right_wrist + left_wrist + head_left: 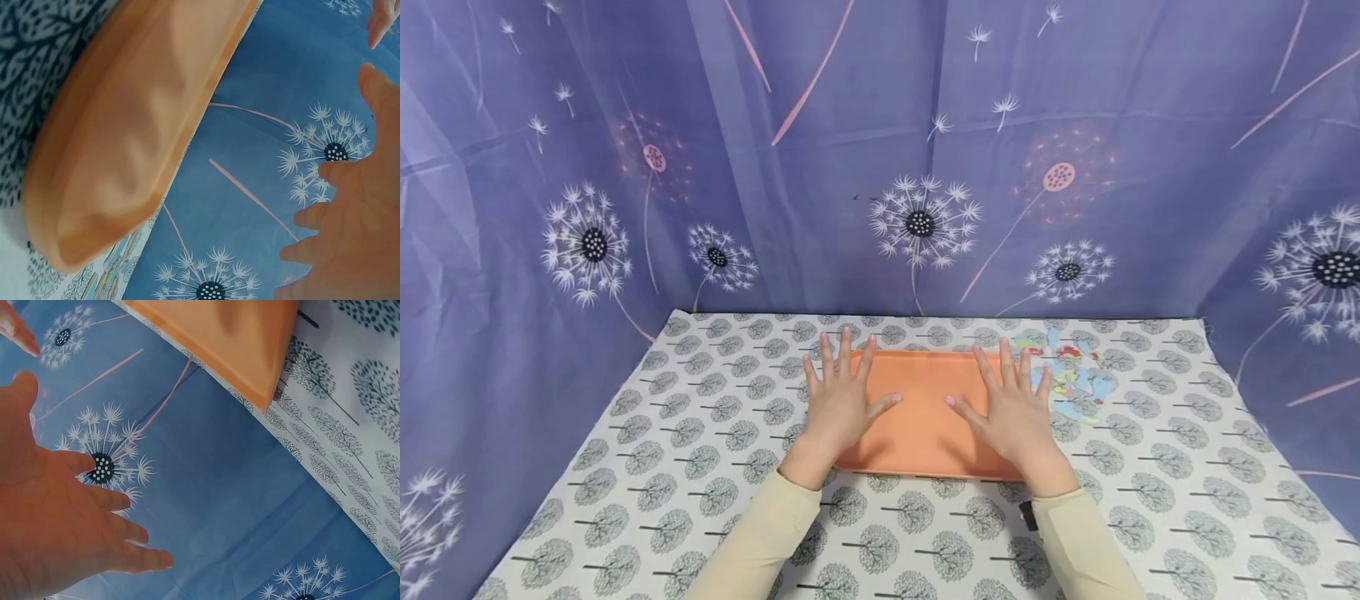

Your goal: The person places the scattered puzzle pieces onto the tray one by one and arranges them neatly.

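Observation:
An orange rectangular tray [921, 417] with a raised rim lies on the cloth-covered table. Above its left end my left hand [838, 404] is held with fingers spread and straight, holding nothing. My right hand [1015, 412] mirrors it over the right end, fingers also spread and nothing in them. In the left wrist view the left hand [69, 519] hovers apart from the tray [231, 344]. The right wrist view likewise shows the right hand [350, 219] clear of the tray [125, 137], whose inside holds only shadows.
Just right of the tray lies a loose cluster of flat, colourful pieces [1082, 387], mostly light blue with yellow and red. A tree-patterned cloth [700, 450] covers the table. Purple dandelion-print curtains [850, 167] stand behind and at both sides.

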A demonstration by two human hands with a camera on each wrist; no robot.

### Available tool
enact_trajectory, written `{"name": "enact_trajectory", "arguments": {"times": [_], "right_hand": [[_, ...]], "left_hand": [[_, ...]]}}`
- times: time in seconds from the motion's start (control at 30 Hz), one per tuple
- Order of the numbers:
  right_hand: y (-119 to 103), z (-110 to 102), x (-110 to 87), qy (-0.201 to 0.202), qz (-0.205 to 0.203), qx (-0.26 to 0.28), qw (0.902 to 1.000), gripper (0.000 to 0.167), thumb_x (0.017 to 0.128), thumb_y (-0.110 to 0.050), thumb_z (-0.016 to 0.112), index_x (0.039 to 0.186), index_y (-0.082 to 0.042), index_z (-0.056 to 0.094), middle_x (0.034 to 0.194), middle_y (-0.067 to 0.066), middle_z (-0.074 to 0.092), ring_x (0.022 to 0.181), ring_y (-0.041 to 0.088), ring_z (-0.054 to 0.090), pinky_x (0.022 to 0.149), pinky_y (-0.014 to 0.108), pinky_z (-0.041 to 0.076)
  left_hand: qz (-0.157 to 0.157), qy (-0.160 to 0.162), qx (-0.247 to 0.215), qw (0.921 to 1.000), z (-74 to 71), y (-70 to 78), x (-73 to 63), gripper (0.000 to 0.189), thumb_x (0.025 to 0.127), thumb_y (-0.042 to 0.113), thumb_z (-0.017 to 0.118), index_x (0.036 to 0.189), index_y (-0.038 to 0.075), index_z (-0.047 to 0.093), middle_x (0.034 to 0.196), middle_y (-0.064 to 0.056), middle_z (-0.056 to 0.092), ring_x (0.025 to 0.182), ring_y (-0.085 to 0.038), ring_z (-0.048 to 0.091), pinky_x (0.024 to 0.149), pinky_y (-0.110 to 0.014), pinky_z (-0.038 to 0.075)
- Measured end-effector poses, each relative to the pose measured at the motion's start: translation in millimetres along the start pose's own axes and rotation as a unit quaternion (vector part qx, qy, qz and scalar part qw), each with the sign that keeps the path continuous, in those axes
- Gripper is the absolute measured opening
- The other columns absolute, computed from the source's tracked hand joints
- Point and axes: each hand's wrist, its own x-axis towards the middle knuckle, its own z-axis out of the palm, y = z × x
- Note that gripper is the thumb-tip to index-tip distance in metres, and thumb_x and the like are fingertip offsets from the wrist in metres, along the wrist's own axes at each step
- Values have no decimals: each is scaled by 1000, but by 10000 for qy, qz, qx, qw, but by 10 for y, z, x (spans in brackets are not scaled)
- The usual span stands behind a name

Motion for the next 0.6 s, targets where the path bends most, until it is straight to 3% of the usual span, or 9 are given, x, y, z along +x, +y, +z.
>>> {"name": "enact_trajectory", "arguments": {"times": [0.37, 0.6], "right_hand": [[16, -24, 34, 184, -177, 13, 9997, 87, 92, -68, 39, 156, -21, 5, 158, 19, -4, 140, 49, -4, 111, 66, -14], [52, -64, 92, 323, -345, -59, 9989, 87, 92, -69, 38, 156, -22, 3, 158, 20, -1, 141, 49, -3, 114, 59, -16]], "left_hand": [[106, 82, -261, 9996, -6, -48, 31, 85, 91, 65, 43, 156, 20, 11, 158, -15, -7, 141, -45, -13, 114, -62, -12], [182, 148, -839, 9962, -7, -99, 55, 80, 94, 52, 52, 155, 15, 16, 159, -17, 0, 143, -43, -8, 116, -60, -8]]}}
